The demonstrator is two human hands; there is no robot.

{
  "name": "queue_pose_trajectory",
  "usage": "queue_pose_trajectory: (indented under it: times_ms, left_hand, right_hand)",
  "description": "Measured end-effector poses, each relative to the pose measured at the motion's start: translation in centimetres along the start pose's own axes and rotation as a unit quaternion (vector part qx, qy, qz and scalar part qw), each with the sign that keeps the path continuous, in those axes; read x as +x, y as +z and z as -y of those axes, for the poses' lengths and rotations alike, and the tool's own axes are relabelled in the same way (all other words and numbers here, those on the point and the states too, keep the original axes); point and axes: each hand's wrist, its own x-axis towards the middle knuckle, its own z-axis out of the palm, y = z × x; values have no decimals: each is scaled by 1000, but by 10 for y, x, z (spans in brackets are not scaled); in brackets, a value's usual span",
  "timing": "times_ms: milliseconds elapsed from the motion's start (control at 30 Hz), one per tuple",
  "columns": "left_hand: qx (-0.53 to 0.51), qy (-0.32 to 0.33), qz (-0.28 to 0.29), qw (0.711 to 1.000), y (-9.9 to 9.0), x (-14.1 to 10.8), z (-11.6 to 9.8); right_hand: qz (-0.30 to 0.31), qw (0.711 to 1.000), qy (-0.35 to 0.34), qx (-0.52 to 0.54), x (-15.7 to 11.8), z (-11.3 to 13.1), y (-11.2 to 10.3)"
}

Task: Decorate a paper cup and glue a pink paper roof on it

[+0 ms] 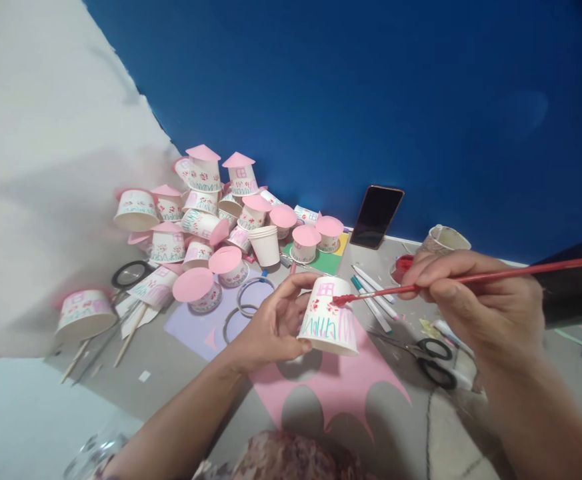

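Observation:
My left hand is closed around the side of an upside-down white paper cup, held above the table. Drawn on the cup are a pink window, green grass strokes, a pink striped patch and small red marks. Between the thumb and fingers of my right hand is a red-handled paintbrush. Its red-coated bristles touch the cup's wall near the window, or come very close. Behind my right fingers sits a small pot of red paint, partly hidden.
Decorated cups with pink cone roofs are piled at the back left. Scissors, markers and a propped phone are to the right. Cut pink paper lies below the cup, beside tape rings. A blue wall rises behind.

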Motion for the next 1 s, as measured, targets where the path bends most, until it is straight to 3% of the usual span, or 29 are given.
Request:
queue_pose_trajectory:
  times_ms: [1000]
  left_hand:
    - [2,2,2,1000,0,-1,1]
  right_hand:
    - [-11,1000,-2,10,3,-2,5]
